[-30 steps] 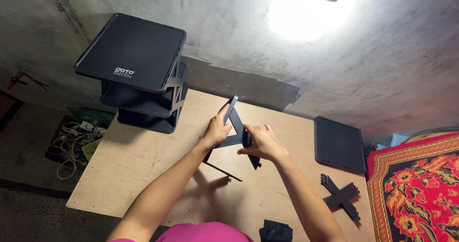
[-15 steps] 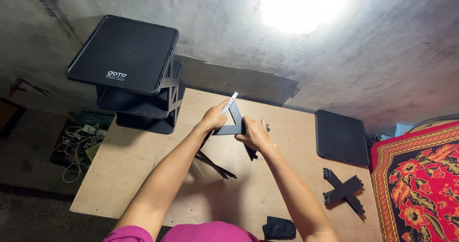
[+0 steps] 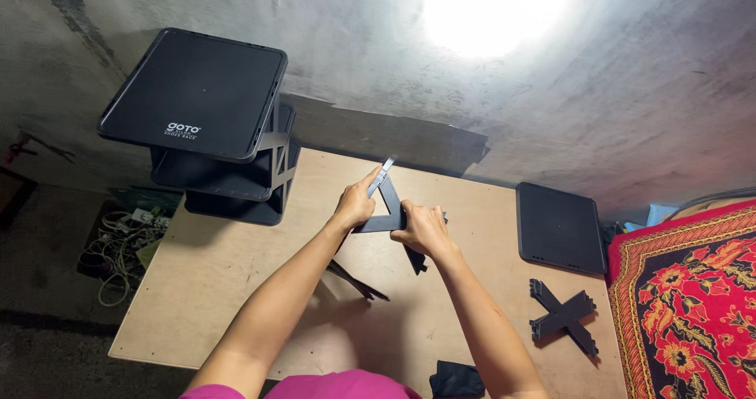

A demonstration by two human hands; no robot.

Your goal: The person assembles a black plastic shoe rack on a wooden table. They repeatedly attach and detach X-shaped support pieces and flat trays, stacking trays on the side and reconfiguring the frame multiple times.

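Black cross-shaped bracket (image 3: 391, 214) held raised above the middle of the plywood surface (image 3: 236, 289), tilted, one pale-edged arm pointing up and away; left hand (image 3: 356, 204) closed around its left side, forefinger laid along the upper arm; right hand (image 3: 424, 230) closed over its right side, fingers wrapped about the lower arm. Below the hands, a thin dark strip (image 3: 358, 281) lies on the surface, though part of it may be shadow. A second black cross bracket (image 3: 563, 318) lies flat near the right edge; beyond it, a flat black tray panel (image 3: 559, 227). At the far left corner stands a stacked black rack (image 3: 209, 123), top shelf tilted. A small dark item (image 3: 457, 381) sits at the near edge; red patterned cloth (image 3: 693, 304) to the right.
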